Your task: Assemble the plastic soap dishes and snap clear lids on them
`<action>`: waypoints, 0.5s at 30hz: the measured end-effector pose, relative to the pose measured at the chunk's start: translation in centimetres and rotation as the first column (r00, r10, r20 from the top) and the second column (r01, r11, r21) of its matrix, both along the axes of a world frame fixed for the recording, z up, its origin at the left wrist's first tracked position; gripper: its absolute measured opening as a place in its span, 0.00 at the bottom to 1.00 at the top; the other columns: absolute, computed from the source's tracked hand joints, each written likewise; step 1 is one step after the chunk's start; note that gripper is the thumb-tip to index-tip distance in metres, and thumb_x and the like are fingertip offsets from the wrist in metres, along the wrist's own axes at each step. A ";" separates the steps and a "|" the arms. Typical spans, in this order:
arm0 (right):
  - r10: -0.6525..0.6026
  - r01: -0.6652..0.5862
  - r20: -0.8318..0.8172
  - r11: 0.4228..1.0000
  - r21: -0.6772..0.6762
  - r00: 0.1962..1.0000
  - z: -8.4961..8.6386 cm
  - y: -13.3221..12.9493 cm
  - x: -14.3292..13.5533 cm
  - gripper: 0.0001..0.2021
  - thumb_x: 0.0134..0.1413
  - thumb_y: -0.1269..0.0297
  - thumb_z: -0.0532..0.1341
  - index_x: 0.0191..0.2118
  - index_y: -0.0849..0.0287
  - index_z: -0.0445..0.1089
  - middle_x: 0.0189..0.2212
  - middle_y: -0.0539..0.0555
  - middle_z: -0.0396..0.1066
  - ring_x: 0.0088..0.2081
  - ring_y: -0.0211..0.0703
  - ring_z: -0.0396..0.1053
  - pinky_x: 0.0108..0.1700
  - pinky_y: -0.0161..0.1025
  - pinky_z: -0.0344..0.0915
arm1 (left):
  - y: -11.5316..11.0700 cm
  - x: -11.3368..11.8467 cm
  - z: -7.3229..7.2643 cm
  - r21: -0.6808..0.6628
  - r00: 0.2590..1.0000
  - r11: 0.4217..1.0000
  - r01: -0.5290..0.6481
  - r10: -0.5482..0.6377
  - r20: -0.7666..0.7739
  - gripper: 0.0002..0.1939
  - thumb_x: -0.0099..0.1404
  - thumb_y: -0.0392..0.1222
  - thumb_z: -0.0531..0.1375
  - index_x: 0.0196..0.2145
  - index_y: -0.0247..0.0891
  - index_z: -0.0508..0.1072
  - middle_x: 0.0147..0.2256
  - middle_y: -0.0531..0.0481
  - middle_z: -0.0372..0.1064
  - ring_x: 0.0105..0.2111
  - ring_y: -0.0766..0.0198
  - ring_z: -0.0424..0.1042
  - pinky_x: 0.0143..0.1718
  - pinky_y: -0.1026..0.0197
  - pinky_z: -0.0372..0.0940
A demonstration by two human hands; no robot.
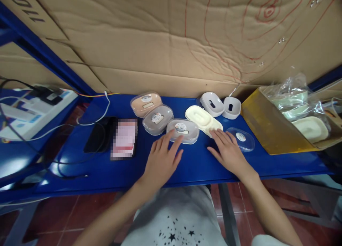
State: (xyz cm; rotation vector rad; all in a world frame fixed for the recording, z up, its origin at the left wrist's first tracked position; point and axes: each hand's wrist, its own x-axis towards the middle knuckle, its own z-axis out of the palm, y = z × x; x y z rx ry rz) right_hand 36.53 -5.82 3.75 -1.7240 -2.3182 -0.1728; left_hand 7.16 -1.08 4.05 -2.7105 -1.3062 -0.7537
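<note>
Observe left hand [161,158] at grey box [190,132] with fingers spread, right hand [229,149] at near end of cream tray [201,117] with fingers close together, thumb apart. Note both between front and back edges of table [193,169], presumably for easy reach.

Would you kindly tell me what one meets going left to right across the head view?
White plastic power strip, rectangular phone with pixelated screen, peach oval lidded case, grey oval lidded case, second such grey case, elongated cream plastic piece, clear oval plastic lid, open yellow-brown cardboard box.
</note>
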 end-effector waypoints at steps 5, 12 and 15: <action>-0.015 -0.001 -0.160 0.995 -0.099 0.987 -1.1 -2.2 0.7 0.14 0.77 0.63 0.57 0.62 0.54 0.69 0.56 0.59 0.78 0.58 0.56 0.76 0.66 0.62 0.66 | -3.6 -1.8 -1.1 -0.162 0.976 0.966 0.202 -0.185 0.110 0.21 0.80 0.41 0.57 0.68 0.41 0.66 0.66 0.36 0.67 0.60 0.45 0.73 0.56 0.41 0.75; 0.031 -0.127 -0.327 0.953 -0.276 0.945 0.6 -8.1 0.6 0.12 0.75 0.66 0.60 0.59 0.48 0.72 0.56 0.54 0.79 0.60 0.49 0.76 0.72 0.65 0.62 | -4.4 -1.7 -2.2 -0.298 0.912 0.862 0.410 -0.386 0.137 0.26 0.80 0.46 0.60 0.72 0.45 0.63 0.73 0.36 0.57 0.68 0.42 0.66 0.65 0.36 0.71; 0.101 -0.217 -0.396 0.941 -0.259 0.912 1.3 -8.1 0.6 0.16 0.74 0.63 0.62 0.63 0.47 0.71 0.61 0.55 0.76 0.65 0.50 0.72 0.69 0.58 0.68 | -3.9 -0.7 -2.6 -0.275 0.885 0.843 0.463 -0.458 0.084 0.27 0.79 0.46 0.62 0.71 0.47 0.64 0.77 0.35 0.50 0.73 0.39 0.60 0.67 0.32 0.67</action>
